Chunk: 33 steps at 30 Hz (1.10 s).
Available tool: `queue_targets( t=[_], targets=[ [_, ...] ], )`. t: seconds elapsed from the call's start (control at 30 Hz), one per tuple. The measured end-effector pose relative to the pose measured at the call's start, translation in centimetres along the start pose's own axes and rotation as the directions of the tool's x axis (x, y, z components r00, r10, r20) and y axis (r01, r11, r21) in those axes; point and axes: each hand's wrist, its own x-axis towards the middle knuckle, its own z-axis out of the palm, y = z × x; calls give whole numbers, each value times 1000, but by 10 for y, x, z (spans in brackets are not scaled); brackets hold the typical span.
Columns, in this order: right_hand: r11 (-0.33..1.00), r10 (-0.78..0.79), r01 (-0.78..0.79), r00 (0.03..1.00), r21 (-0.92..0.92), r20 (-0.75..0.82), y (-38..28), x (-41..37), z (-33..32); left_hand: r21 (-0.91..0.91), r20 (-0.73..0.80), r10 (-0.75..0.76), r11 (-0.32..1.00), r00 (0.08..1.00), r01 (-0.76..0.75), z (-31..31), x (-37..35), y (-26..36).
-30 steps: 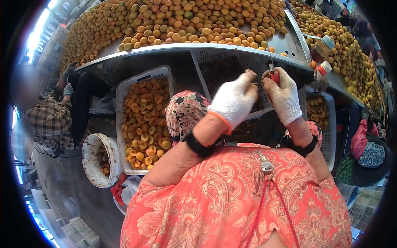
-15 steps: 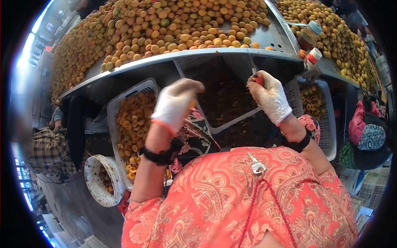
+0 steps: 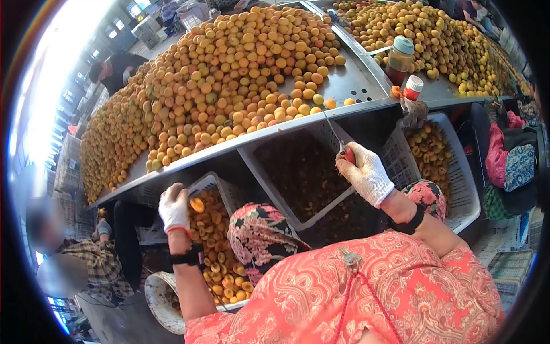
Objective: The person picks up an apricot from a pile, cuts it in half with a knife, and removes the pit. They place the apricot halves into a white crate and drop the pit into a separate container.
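Note:
My left hand (image 3: 174,207), in a soiled white glove, is above the left side of a crate of halved apricots (image 3: 220,261). Its fingers are loosely bent and partly hidden from me. A bright apricot half (image 3: 197,204) shows just right of the fingers, seemingly apart from them. My right hand (image 3: 365,175), gloved too, is closed around the red handle of a small knife (image 3: 347,152). The thin blade points up and away, toward the metal table edge. Below and left of that hand is a crate (image 3: 275,198) with dark, wet-looking bits inside.
Whole apricots (image 3: 229,69) are heaped on the metal table (image 3: 366,86). A jar (image 3: 400,60) and a red, white-capped bottle (image 3: 412,88) stand by a divider. Another crate (image 3: 467,189) of apricot pieces is at right, a dirty white bucket (image 3: 160,298) at lower left. Other people sit either side.
My left hand has moved left, from in front of the middle crate to over the apricot-half crate. My right hand still grips the knife, its blade now plainly visible. The view has tilted.

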Motion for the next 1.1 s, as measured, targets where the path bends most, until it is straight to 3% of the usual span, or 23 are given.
queue_targets(
  t=[0.03,0.1,0.17,0.23,0.3,0.37,0.43,0.5,0.53,0.67,0.77,0.8,0.83,0.9,0.97,1.03,1.1],
  targets=[
    [1000,4,-4,1000,10,-8,3,3,-2,23,-65,50,999,997,-49,-3,10,-14],
    [999,-4,4,1000,-52,-6,8,7,-5,-286,-139,-154,952,978,110,-18,35,44],
    [1000,15,-15,1000,-25,5,10,13,-5,-529,-98,-196,841,976,116,-8,74,70],
    [999,41,-41,998,2,47,12,17,-3,-256,-20,-53,966,998,46,7,112,104],
    [995,75,-79,994,54,77,23,24,-2,-141,24,92,986,995,-88,44,148,125],
    [992,123,-122,985,-18,124,25,32,-6,39,139,214,974,967,-222,88,195,120],
    [988,153,-149,979,-39,131,29,41,-8,281,149,173,937,974,-210,133,240,106],
    [970,242,-235,954,-60,176,25,49,-13,478,204,-6,873,979,-94,159,271,119],
    [970,237,-222,955,-97,179,27,53,-15,501,143,1,862,990,-74,174,282,118],
    [954,301,-292,929,-73,216,29,61,-19,654,222,40,735,974,-180,211,301,109],
    [948,317,-314,922,-49,224,33,63,-20,482,288,72,851,955,-209,208,317,93],
    [948,318,-316,921,-49,223,32,63,-20,226,313,7,971,950,-82,214,330,63],
    [953,301,-303,927,-28,224,32,63,-20,-81,433,-207,960,877,267,187,296,112],
    [958,282,-288,933,-5,223,29,59,-20,-412,431,-80,869,899,275,168,276,118],
    [967,182,-210,966,147,184,23,54,-19,-724,418,56,624,907,295,145,237,139],
    [956,208,-243,956,164,206,13,48,-18,-823,450,109,436,886,365,120,185,174],
    [958,42,-78,990,276,135,13,41,-14,-839,480,137,361,866,408,101,136,204]
  ],
)
